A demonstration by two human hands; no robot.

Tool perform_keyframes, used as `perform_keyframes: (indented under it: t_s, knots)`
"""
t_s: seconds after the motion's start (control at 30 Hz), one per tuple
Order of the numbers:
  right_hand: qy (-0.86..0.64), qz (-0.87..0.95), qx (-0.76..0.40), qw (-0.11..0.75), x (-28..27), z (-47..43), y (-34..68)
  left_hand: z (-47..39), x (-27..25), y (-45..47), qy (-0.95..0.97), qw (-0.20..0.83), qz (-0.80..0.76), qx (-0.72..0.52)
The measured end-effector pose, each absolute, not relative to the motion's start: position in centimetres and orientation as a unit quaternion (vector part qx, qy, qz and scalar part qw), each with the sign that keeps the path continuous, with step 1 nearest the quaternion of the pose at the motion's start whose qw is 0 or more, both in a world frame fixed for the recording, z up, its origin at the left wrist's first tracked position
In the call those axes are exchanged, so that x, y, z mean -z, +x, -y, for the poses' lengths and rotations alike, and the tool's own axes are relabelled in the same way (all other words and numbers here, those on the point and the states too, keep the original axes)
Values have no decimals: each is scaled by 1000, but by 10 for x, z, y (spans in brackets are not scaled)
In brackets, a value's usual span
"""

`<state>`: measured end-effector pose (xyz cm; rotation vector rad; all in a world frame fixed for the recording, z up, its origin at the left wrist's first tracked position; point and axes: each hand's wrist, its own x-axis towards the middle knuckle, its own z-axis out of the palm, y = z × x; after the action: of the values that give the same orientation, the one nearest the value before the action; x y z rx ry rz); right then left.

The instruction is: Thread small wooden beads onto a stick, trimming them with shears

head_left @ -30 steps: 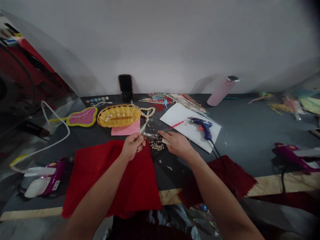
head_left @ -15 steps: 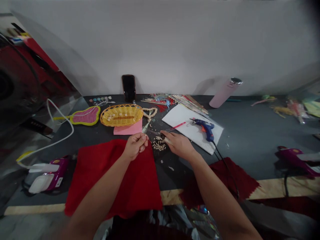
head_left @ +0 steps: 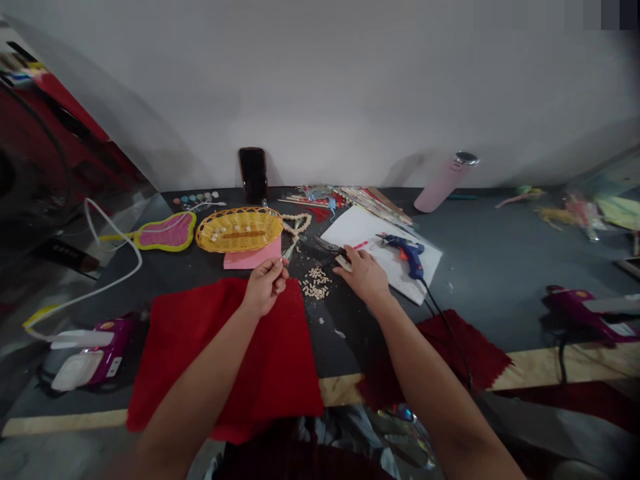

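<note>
My left hand (head_left: 267, 283) is closed in a pinch above the red cloth (head_left: 235, 360). A tiny pale bit shows at its fingertips, too small to name. My right hand (head_left: 367, 275) is closed around the pale handle of a pair of shears (head_left: 327, 245), whose grey blades point left; its fingers partly cover the handle. Between the hands, a pile of small wooden pieces (head_left: 316, 283) lies on the dark table. Beyond my left hand, a string of pale beads (head_left: 296, 223) with a light tassel (head_left: 290, 250) lies beside the yellow wicker basket (head_left: 240, 243).
A blue glue gun (head_left: 413, 257) rests on a white board (head_left: 345, 227) at right, its cord running to the table edge. A phone (head_left: 253, 175) and a pink bottle (head_left: 445, 183) stand by the wall. Purple devices (head_left: 117, 343) sit at both sides.
My right hand has drawn back to the right with the shears, away from my left hand and the pile. The left hand stays pinched in nearly the same place.
</note>
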<state>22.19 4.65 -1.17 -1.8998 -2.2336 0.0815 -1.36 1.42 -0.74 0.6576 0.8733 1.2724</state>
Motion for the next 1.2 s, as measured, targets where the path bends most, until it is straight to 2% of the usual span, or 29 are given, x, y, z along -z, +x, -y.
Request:
perform_keyframes:
  t_s: [0.27,0.37,0.47,0.73,1.2]
  knots:
    - [-566,812,29,136,-28,-30,195,-18,11,-16,277,659,-376,-590]
    - [-478,872,-9,109,-42,-43,169,-19,10,-15,283,658,-372,-591]
    - [-450,889,-23,80,-38,-71,142,-22,10,-15,291,652,-375,-591]
    - [-485,872,5,68,-1,-126,94,-27,17,-14,274,642,-359,-619]
    - [-536,839,-15,92,8,-137,62,-29,14,-13,218,646,-347,-644]
